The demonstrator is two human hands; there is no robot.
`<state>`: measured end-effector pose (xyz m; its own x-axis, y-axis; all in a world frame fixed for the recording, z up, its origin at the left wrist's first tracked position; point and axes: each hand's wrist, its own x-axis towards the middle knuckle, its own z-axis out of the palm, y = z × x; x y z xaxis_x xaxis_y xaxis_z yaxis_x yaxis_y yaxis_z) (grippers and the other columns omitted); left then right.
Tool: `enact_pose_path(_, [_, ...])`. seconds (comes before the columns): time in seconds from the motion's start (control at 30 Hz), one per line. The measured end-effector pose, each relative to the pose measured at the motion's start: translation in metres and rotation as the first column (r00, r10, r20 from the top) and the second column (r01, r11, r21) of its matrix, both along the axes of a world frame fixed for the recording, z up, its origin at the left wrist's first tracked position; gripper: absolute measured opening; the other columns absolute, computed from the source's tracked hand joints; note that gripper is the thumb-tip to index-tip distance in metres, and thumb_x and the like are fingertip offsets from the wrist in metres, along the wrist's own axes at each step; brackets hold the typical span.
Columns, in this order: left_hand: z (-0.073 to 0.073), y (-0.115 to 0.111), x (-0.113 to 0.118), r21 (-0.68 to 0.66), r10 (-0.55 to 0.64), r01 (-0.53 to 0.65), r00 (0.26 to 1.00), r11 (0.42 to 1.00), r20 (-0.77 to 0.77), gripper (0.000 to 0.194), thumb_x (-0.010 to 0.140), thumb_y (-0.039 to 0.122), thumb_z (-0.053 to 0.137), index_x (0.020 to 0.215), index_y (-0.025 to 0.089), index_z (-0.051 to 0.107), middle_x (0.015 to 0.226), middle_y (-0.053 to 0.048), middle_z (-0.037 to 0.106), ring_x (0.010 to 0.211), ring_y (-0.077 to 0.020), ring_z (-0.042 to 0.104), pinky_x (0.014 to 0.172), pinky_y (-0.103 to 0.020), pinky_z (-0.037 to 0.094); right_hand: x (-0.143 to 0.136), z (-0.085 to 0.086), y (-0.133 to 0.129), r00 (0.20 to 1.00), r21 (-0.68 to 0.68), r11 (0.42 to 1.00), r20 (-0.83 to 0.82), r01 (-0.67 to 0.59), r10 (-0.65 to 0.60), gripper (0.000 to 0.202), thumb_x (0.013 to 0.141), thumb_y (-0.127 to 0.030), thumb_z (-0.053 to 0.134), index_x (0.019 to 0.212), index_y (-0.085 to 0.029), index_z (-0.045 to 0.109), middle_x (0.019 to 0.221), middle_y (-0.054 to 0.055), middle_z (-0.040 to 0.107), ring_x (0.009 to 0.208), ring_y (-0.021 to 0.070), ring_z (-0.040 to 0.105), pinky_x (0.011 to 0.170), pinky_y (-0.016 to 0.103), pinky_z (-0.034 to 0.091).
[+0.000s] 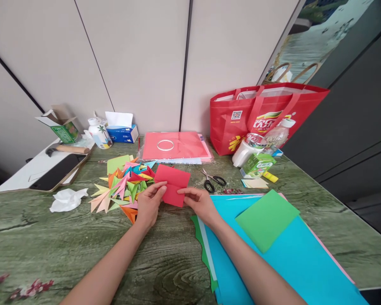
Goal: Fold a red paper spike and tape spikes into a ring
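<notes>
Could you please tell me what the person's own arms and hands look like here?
Both the left hand and the right hand are ungloved, with no ring, watch or bracelet showing. The left forearm and right forearm are bare, with no sleeve visible up to the picture's bottom edge. Fingernail details are too small to tell.

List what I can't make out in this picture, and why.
Red paper: head view, parts covered by the left hand and right hand.
Blue sheet: head view, near end cut off by the bottom edge.
Red bag: head view, contents mostly hidden by its front.
Tissue box: head view, finest print too small.
</notes>
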<state>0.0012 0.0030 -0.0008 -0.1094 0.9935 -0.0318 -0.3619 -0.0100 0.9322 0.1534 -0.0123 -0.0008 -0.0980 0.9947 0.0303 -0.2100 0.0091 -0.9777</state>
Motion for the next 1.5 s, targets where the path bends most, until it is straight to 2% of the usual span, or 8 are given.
enact_pose_path(0.13, [0.005,-0.003,0.001,0.017,-0.135,0.134,0.986,0.991,0.102,0.037,0.059,0.023,0.073,0.096,0.019,0.068,0.081,-0.003,0.067,0.073,-0.0128,0.06,0.065,-0.023,0.048,0.003,-0.001,0.001,1.0,0.075,0.997,0.029,0.004,-0.006,0.022,0.061,-0.019,0.068,0.081,-0.024,0.072,0.091,0.002,0.065,0.081,0.0181,0.062,0.076,0.032,0.05])
enact_pose_path(0.3, [0.006,-0.005,0.0,0.016,-0.163,0.162,0.985,0.987,0.063,0.041,0.062,0.023,0.072,0.102,0.018,0.065,0.079,-0.003,0.065,0.07,-0.013,0.059,0.063,-0.024,0.048,0.007,0.0,0.001,0.983,0.133,0.985,0.166,-0.107,0.085,0.02,0.059,-0.024,0.074,0.078,-0.023,0.072,0.094,0.003,0.065,0.087,0.0199,0.061,0.076,0.031,0.049])
enact_pose_path(0.5, [-0.003,-0.005,-0.002,0.075,-0.152,0.168,0.971,0.983,-0.187,0.035,0.067,0.026,0.068,0.101,0.015,0.066,0.069,-0.001,0.061,0.055,-0.0085,0.048,0.049,-0.019,0.039,0.009,0.002,0.002,0.953,0.176,0.982,0.302,-0.064,0.008,0.018,0.061,-0.029,0.074,0.076,-0.021,0.07,0.083,0.003,0.065,0.081,0.0187,0.06,0.077,0.031,0.047])
enact_pose_path(0.83, [-0.003,-0.01,0.001,0.127,-0.206,0.256,0.927,0.958,-0.314,0.04,0.07,0.031,0.065,0.107,0.016,0.064,0.076,-0.004,0.066,0.06,-0.0121,0.053,0.052,-0.021,0.04,-0.007,-0.001,-0.001,0.966,0.076,0.966,0.066,0.246,-0.251,0.045,0.05,-0.026,0.079,0.078,-0.021,0.044,0.073,-0.003,0.054,0.061,0.012,0.054,0.052,0.022,0.045])
enact_pose_path(1.03, [-0.007,-0.011,0.002,0.095,-0.21,0.254,0.92,0.963,-0.331,0.041,0.072,0.03,0.064,0.11,0.017,0.062,0.085,-0.005,0.068,0.061,-0.0115,0.054,0.053,-0.021,0.041,-0.01,-0.001,-0.002,0.961,0.04,0.96,-0.036,0.276,-0.275,0.05,0.049,-0.021,0.078,0.081,-0.023,0.039,0.078,-0.002,0.059,0.067,0.0136,0.059,0.056,0.023,0.048])
enact_pose_path(1.23, [-0.006,-0.012,0.002,0.092,-0.245,0.286,0.918,0.954,-0.313,0.038,0.073,0.028,0.064,0.109,0.018,0.062,0.098,-0.006,0.067,0.071,-0.0136,0.058,0.061,-0.022,0.044,-0.01,-0.002,0.0,0.947,-0.099,0.963,-0.181,0.252,-0.266,0.074,0.045,-0.019,0.08,0.105,-0.024,0.037,0.086,0.001,0.066,0.072,0.0175,0.064,0.067,0.03,0.051])
enact_pose_path(1.37, [-0.006,-0.012,0.002,0.086,-0.23,0.271,0.918,0.959,-0.324,0.041,0.071,0.032,0.064,0.11,0.017,0.063,0.085,-0.005,0.069,0.067,-0.0149,0.059,0.059,-0.024,0.046,-0.01,-0.003,0.0,0.956,-0.172,0.965,-0.183,0.199,-0.23,0.058,0.046,-0.021,0.08,0.095,-0.019,0.049,0.082,0.003,0.069,0.068,0.0172,0.063,0.061,0.028,0.049])
enact_pose_path(1.5, [-0.006,-0.013,0.003,0.102,-0.248,0.284,0.93,0.953,-0.272,0.04,0.073,0.032,0.063,0.11,0.017,0.063,0.1,-0.009,0.067,0.082,-0.0183,0.061,0.069,-0.026,0.047,-0.01,-0.004,-0.001,0.96,-0.186,0.964,-0.17,0.191,-0.223,0.047,0.047,-0.024,0.08,0.087,-0.017,0.056,0.075,0.002,0.069,0.061,0.0144,0.061,0.055,0.025,0.045])
